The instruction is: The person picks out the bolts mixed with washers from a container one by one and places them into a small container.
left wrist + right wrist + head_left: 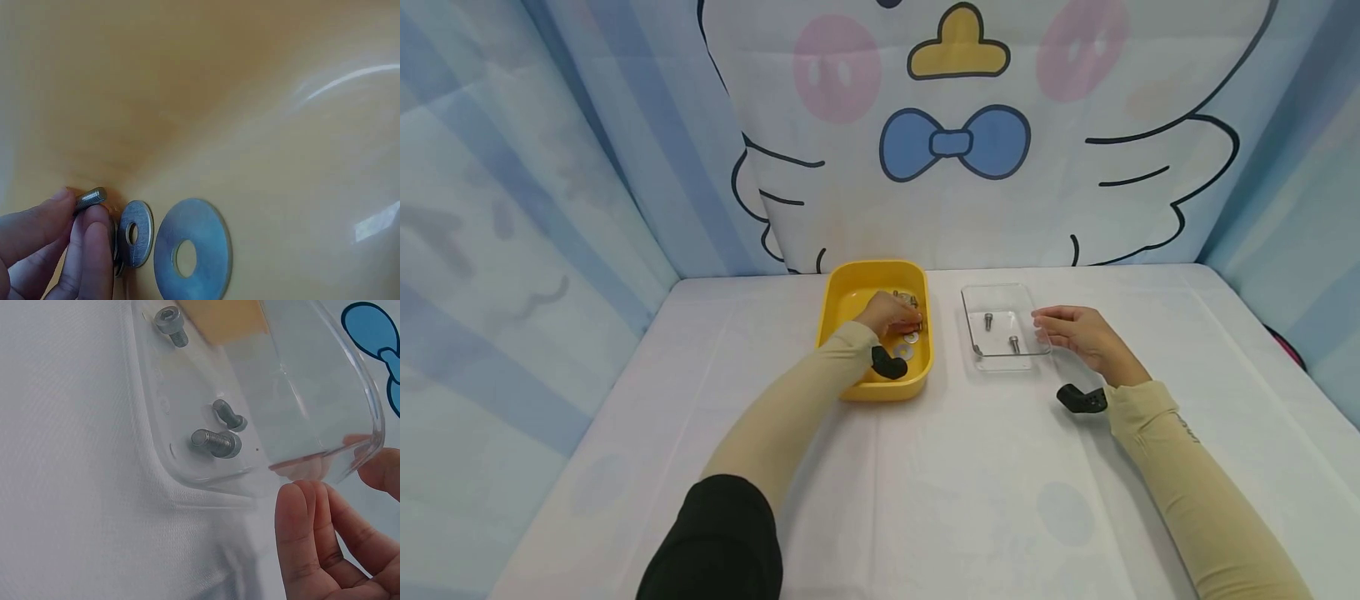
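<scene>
Sleeved forearms, foreground. Left hand (889, 313): inside yellow bin (842, 292), fingertips (87, 225) pinching one small bolt (91, 198); two washers (192, 249) lie just beside it on the bin floor. Right hand (1078, 332): fingers relaxed, touching the rim of the clear tray (1000, 293), holding nothing. Tray contents: three screws (215, 442). Judged partly done: transfer begun, further hardware remaining in the bin.

Beige sleeves on both arms, blk wrist cams (1081, 400), bare hands.
</scene>
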Demonstrator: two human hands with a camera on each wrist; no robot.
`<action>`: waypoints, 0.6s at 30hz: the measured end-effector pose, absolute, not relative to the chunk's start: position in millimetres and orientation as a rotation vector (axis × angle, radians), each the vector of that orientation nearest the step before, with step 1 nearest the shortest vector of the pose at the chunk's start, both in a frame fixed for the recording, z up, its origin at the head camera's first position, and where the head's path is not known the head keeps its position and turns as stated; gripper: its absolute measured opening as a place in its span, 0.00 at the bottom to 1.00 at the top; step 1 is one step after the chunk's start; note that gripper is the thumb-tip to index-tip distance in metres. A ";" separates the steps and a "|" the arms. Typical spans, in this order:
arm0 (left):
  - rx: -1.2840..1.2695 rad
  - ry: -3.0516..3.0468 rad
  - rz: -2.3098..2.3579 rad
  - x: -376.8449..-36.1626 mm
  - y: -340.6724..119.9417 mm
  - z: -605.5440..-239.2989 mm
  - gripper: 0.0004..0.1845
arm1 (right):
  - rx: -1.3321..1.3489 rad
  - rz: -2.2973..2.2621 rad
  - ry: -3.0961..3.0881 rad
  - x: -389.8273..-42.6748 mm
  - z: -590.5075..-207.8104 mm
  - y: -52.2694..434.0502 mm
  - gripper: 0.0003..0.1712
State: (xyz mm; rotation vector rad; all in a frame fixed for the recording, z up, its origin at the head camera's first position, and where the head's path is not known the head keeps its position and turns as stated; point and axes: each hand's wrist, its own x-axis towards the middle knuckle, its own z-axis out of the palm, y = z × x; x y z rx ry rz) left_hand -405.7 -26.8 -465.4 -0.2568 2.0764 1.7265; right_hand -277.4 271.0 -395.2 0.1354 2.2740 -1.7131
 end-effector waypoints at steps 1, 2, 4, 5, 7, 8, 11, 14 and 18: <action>-0.266 2.082 1.724 -396.5 -26.6 -455.3 0.08 | 0.134 -1.715 2.272 -277.2 -395.0 271.0 0.31; -0.262 2.077 1.736 -395.1 -26.7 -453.8 0.09 | 0.132 -1.716 2.271 -277.1 -394.8 271.1 0.31; -0.265 2.067 1.753 -382.9 -27.7 -440.4 0.09 | 0.137 -1.712 2.271 -277.1 -394.8 271.3 0.32; -0.304 2.077 1.738 -371.5 -26.8 -425.7 0.10 | 0.137 -1.709 2.273 -277.1 -394.9 271.4 0.32; -0.337 2.062 1.739 -355.1 -27.0 -404.9 0.12 | 0.136 -1.700 2.276 -277.1 -394.8 271.5 0.32; -0.328 2.053 1.745 -349.7 -28.1 -397.7 0.13 | 0.136 -1.694 2.279 -277.1 -394.7 271.4 0.32; -0.271 1.978 1.791 -339.4 -32.0 -381.8 0.15 | 0.137 -1.686 2.281 -277.1 -394.4 271.2 0.32; -0.204 1.929 1.824 -335.0 -35.3 -373.9 0.16 | 0.142 -1.686 2.281 -276.9 -393.9 270.6 0.32; -0.135 1.935 1.820 -339.8 -37.4 -375.5 0.16 | 0.146 -1.689 2.282 -276.9 -393.8 270.0 0.32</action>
